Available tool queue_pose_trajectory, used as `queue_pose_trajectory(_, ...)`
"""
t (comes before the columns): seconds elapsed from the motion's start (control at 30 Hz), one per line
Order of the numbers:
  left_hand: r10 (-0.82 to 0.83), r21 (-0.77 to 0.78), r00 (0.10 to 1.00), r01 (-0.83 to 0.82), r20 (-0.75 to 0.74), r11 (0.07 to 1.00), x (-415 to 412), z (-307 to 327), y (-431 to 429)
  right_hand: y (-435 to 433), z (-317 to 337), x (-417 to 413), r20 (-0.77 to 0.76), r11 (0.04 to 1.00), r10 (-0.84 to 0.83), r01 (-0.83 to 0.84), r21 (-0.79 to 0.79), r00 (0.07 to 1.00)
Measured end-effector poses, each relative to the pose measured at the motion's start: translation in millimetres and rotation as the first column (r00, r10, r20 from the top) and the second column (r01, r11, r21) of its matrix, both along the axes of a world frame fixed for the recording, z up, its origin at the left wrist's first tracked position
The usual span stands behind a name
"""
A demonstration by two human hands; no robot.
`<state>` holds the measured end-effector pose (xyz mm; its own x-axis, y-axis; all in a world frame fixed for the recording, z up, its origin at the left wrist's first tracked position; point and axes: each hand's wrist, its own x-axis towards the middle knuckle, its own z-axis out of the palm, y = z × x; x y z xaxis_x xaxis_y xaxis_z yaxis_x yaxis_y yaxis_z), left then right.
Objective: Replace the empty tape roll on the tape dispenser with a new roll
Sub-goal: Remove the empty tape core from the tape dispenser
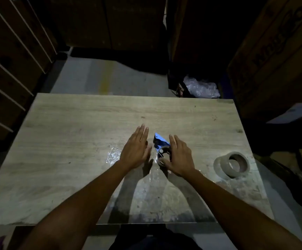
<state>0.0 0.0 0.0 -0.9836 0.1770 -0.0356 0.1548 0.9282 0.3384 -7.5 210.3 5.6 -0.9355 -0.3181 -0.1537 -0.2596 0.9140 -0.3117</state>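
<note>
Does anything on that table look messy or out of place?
One thing: a crumpled scrap of clear film lies loose on the table, just left of the left hand. The tape rolls at the right lean on each other rather than lying flat.

I have one view only, a wide-angle camera worn on the head, looking forward and steeply down. The table (pixel 78 123) fills the middle of the frame, its near edge close below me. Both forearms enter from the bottom corners. Floor and dark boxes (pixel 276 56) curve along the top.
</note>
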Motion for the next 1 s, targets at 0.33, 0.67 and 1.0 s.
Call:
queue_pose_trajectory(0.33, 0.013, 0.048, 0.994, -0.018, 0.105, 0.999, 0.1, -20.8, 20.8, -9.6, -23.5, -1.2, 0.271, 0.998, -0.059, 0.055, 0.022, 0.961)
queue_pose_trajectory(0.67, 0.054, 0.427, 0.944, -0.197, 0.324, 0.882, 1.9, -29.5, 45.8, -12.3, -32.6, -1.8, 0.189, 0.995, -0.074, 0.085, -0.051, 0.979)
queue_pose_trajectory(1.0, 0.312, 0.608, 0.868, -0.493, 0.386, 0.622, 2.0, -19.6, 38.2, -15.7, -9.6, -7.4, 0.214, 0.922, -0.124, 0.193, -0.337, 0.969)
